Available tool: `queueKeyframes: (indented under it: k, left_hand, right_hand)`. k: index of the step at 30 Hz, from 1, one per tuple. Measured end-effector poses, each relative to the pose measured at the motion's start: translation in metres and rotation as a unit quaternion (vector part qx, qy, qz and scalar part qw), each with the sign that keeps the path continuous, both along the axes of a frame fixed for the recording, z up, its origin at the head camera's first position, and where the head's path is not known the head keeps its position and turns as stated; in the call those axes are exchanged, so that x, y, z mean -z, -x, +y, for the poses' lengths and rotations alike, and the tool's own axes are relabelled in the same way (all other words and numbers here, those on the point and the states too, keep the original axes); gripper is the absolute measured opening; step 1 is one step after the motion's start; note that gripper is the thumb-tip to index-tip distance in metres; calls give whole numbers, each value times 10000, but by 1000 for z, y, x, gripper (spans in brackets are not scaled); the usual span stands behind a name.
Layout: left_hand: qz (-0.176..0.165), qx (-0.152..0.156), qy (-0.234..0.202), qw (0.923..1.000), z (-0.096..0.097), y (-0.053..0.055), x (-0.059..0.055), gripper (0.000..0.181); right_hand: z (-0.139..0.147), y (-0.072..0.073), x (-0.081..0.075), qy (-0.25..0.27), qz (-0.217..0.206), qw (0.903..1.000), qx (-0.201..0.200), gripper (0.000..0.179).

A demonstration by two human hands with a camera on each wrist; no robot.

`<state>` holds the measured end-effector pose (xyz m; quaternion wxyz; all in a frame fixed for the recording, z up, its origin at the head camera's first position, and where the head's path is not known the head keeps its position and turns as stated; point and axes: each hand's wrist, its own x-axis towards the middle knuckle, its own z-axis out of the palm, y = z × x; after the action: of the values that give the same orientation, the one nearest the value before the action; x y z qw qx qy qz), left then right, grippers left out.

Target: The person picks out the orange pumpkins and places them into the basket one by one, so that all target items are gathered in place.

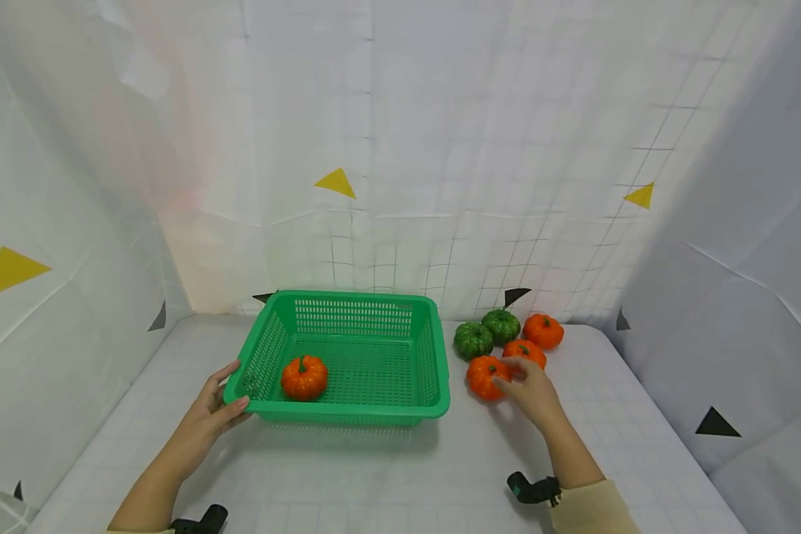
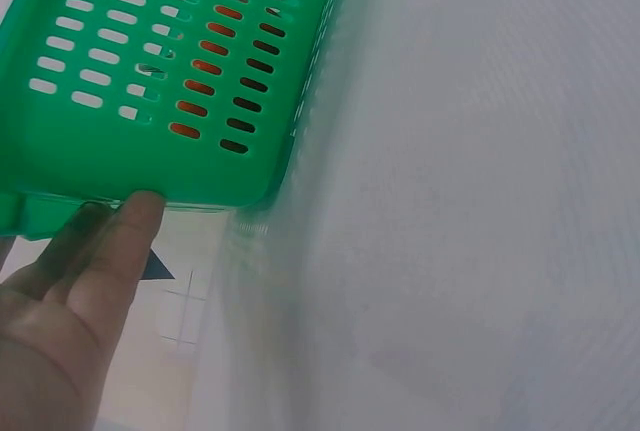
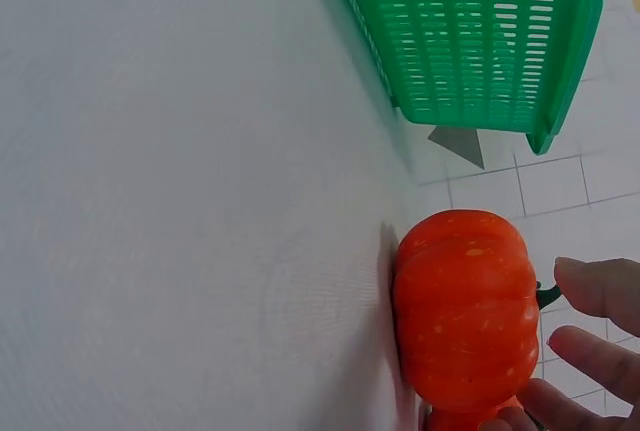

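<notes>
A small orange pumpkin (image 1: 305, 378) with a green stem sits inside a green plastic basket (image 1: 347, 411), toward its left side. My left hand (image 1: 207, 411) holds the basket's front-left corner, thumb on the front side and fingers along the left rim; in the left wrist view, fingers (image 2: 120, 251) meet the rim. On the right, my right hand (image 1: 529, 389) hovers at the nearest loose orange pumpkin (image 1: 483, 377). In the right wrist view that pumpkin (image 3: 465, 311) stands upright, with the spread fingers (image 3: 600, 291) beside its stem; whether the lower fingers touch it, I cannot tell.
Behind the nearest pumpkin lie two more orange pumpkins (image 1: 544, 331) and two green pumpkins (image 1: 473, 341), grouped right of the basket. White sheeting (image 1: 400, 245) with grid lines and yellow and black triangles walls in the white table (image 1: 347, 482) at the back and sides.
</notes>
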<state>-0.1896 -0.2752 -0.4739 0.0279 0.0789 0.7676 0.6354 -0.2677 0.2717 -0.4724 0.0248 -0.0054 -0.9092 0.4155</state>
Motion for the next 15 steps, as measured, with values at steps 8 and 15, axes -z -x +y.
queueKeyframes:
  k: [8,15]
  left_hand:
    - [21,-6,-20,10000,0,0,1,73]
    - [84,10,24,10000,0,0,1,73]
  right_hand:
    - [1,4,8,163,-208,9996,-25,64]
    - [1,8,13,136,-411,9990,-103,72]
